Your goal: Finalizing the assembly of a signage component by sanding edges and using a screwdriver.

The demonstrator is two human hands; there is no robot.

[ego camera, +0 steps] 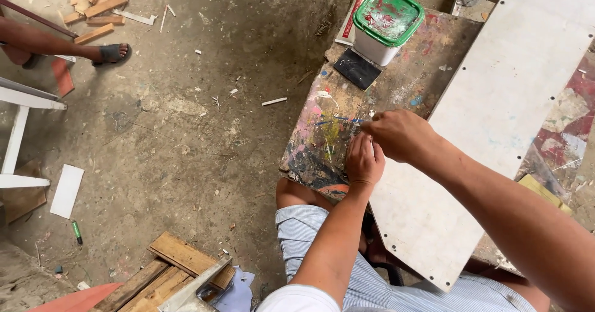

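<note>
Both hands meet, fingertips pinched together, left hand [364,161] below right hand [396,133], over the edge of a pale, flat board with small holes [496,114]. The board's long axis runs diagonally from near the knees up to the right. It lies beside a paint-smeared wooden tabletop [347,110]. Whatever the fingers pinch is hidden.
</note>
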